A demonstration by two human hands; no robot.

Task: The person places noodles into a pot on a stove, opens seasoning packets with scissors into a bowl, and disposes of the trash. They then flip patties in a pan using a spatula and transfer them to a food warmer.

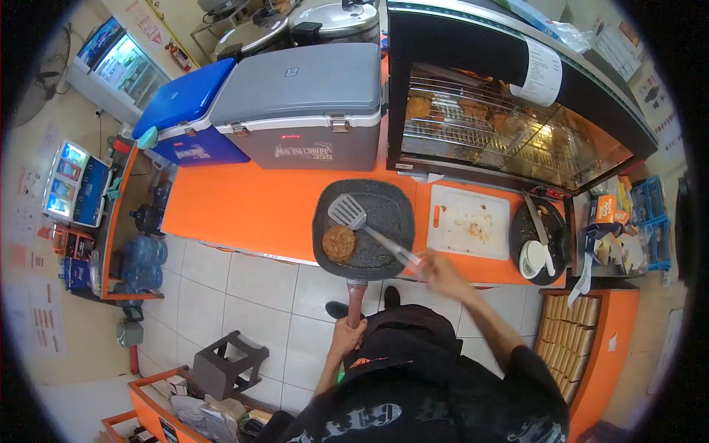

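Observation:
My left hand (pixel 346 337) is wrapped round the brown handle of a square, dark speckled frying pan (pixel 388 210). The pan is over the front edge of the orange counter; whether it rests there or is held up, I cannot tell. A round browned patty (pixel 338 243) lies in the pan's left half. My right hand (pixel 442 275), slightly blurred, grips the handle of a slotted spatula (pixel 347 212). The spatula's blade is inside the pan, just above the patty in view and close to its edge.
A stained white cutting board (pixel 452 210) lies right of the pan. Beyond it, a black round pan (pixel 522 221) holds a knife and a white object. A glass food warmer (pixel 480 140) and grey cooler (pixel 317 140) stand behind. A stool (pixel 221 365) is lower left.

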